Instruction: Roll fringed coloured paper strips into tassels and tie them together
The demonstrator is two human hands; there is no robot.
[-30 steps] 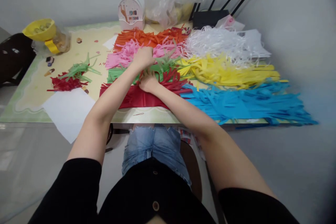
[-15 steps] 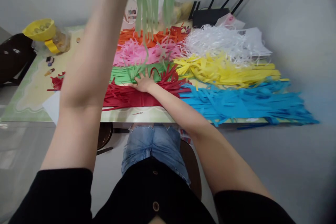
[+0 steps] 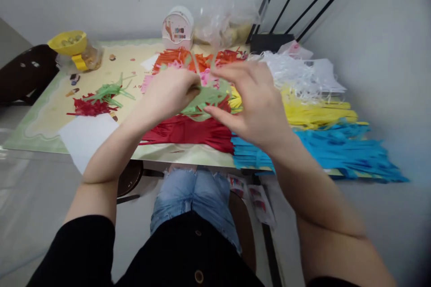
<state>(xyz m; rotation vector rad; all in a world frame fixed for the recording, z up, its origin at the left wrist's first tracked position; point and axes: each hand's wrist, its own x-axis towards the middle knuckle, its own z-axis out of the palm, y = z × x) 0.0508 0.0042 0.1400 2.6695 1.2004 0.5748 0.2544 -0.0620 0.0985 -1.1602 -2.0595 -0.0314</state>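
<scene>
My left hand point(image 3: 170, 92) is closed above the middle of the table, its fingers curled round light green paper strips point(image 3: 208, 97) that look blurred. To the right, my right hand point(image 3: 252, 103) has its thumb and fingers apart, beside those strips; no grip on them shows. Below both hands lies a red fringed paper bundle point(image 3: 188, 132). Orange strips point(image 3: 168, 58) and pink strips point(image 3: 147, 83) lie behind, partly hidden by my hands. A small heap of green strips point(image 3: 109, 92) rests on red scraps point(image 3: 92, 106) at the left.
Blue fringe point(image 3: 336, 148), yellow fringe point(image 3: 316, 114) and white shreds point(image 3: 292, 71) cover the right side. A white tub point(image 3: 178, 29), a plastic bag point(image 3: 229, 27) and a black router point(image 3: 271, 42) stand along the wall. A yellow bowl point(image 3: 69, 44) is at back left, white paper point(image 3: 85, 136) at front left.
My left hand has come down from high up with the green strips. My right hand has lifted off the table toward them. A green heap now shows on the left.
</scene>
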